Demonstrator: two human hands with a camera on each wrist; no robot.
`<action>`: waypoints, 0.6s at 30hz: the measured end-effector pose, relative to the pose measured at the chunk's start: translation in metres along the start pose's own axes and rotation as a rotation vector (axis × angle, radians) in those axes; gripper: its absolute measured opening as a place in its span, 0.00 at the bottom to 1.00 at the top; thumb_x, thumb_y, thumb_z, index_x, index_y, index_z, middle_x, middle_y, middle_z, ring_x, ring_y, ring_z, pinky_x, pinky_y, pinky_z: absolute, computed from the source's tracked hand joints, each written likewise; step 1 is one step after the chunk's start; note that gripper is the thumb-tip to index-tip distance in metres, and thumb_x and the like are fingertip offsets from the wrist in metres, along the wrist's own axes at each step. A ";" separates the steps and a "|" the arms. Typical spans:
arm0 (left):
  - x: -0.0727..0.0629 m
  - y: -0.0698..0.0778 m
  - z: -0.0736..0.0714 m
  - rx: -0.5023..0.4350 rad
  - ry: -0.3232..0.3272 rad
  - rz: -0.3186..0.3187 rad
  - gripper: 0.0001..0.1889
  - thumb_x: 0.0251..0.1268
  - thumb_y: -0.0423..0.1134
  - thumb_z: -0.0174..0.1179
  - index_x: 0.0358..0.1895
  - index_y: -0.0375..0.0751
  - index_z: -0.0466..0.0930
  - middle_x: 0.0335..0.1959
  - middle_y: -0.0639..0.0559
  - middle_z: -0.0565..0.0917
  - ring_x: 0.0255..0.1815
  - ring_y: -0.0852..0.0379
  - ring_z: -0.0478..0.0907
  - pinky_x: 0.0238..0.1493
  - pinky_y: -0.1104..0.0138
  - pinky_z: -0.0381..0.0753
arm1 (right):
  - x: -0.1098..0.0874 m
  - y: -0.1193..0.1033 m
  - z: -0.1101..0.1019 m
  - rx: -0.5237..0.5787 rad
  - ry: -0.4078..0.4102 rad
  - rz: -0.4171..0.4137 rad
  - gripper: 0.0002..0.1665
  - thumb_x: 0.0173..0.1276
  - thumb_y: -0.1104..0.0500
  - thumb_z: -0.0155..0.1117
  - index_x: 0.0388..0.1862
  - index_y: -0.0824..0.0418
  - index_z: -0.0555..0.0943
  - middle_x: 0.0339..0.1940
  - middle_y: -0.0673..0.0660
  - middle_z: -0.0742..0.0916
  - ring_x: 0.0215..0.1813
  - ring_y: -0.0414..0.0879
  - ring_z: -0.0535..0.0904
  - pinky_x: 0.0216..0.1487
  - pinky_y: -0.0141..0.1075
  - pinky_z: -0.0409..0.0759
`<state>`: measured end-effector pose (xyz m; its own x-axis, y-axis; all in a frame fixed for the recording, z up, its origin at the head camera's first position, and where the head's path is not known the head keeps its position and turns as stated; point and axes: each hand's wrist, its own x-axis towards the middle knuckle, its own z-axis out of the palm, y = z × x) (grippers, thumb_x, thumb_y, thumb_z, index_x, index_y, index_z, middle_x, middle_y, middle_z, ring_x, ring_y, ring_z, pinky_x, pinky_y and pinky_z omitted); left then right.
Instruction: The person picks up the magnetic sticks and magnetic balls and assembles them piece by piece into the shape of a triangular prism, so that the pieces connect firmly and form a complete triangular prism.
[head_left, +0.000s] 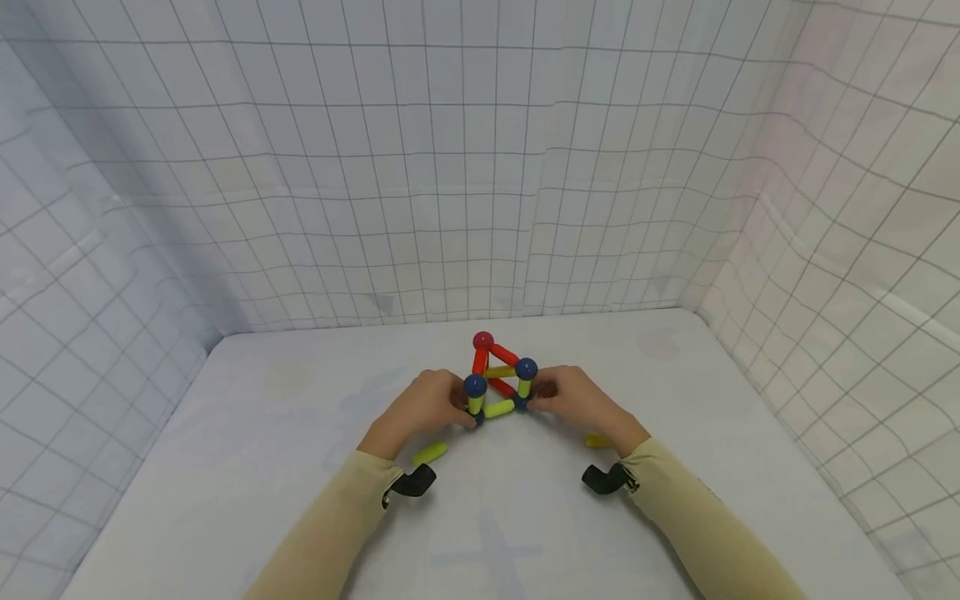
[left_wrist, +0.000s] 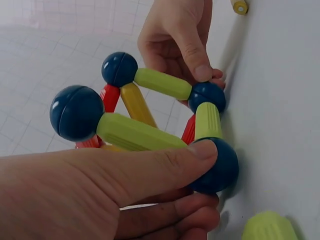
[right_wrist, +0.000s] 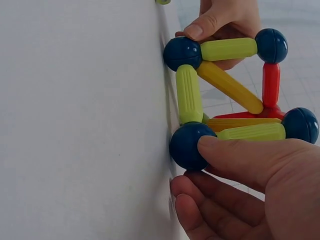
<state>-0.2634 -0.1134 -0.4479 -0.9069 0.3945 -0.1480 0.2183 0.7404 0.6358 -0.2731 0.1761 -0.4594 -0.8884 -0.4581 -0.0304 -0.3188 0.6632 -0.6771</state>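
Observation:
A frame of magnetic sticks and balls stands on the white table between both hands in the head view. My left hand [head_left: 426, 402] pinches its lower left blue ball [left_wrist: 225, 167] between thumb and fingers. On the other side, my right hand [head_left: 576, 402] holds the lower right blue ball [right_wrist: 186, 146] the same way. A green stick [head_left: 498, 409] joins these two balls. Upright green sticks carry an upper left blue ball [head_left: 475, 386] and an upper right blue ball [head_left: 527, 368]. Behind them, red sticks [head_left: 504, 354] and a yellow stick [head_left: 501, 372] connect near a red ball [head_left: 483, 340].
A loose green stick [head_left: 430, 453] lies on the table [head_left: 487, 517] beside the left wrist. Partly under the right wrist is a loose yellow stick [head_left: 597, 441]. Grid-patterned cloth [head_left: 465, 183] encloses the table at the back and sides.

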 end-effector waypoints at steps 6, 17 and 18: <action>0.005 -0.014 -0.005 -0.051 -0.028 0.036 0.17 0.58 0.40 0.84 0.47 0.38 0.92 0.38 0.55 0.90 0.40 0.57 0.85 0.50 0.58 0.87 | 0.001 0.001 0.003 0.019 -0.015 -0.008 0.12 0.71 0.59 0.79 0.51 0.55 0.90 0.43 0.45 0.91 0.47 0.41 0.86 0.56 0.44 0.85; 0.012 -0.042 -0.007 -0.214 -0.057 0.126 0.18 0.61 0.37 0.81 0.53 0.37 0.90 0.42 0.54 0.91 0.46 0.55 0.88 0.57 0.54 0.86 | 0.000 -0.003 0.006 0.024 -0.015 -0.009 0.12 0.71 0.57 0.80 0.50 0.55 0.90 0.42 0.44 0.90 0.45 0.40 0.86 0.53 0.43 0.85; 0.013 -0.044 -0.006 -0.233 -0.064 0.133 0.18 0.61 0.37 0.81 0.53 0.37 0.90 0.43 0.53 0.91 0.46 0.55 0.89 0.58 0.54 0.86 | 0.000 -0.002 0.005 0.024 -0.017 -0.002 0.12 0.71 0.57 0.80 0.51 0.55 0.90 0.42 0.44 0.90 0.46 0.40 0.86 0.53 0.43 0.85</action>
<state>-0.2874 -0.1439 -0.4731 -0.8495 0.5192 -0.0940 0.2391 0.5376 0.8086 -0.2702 0.1717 -0.4615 -0.8822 -0.4691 -0.0414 -0.3119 0.6480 -0.6948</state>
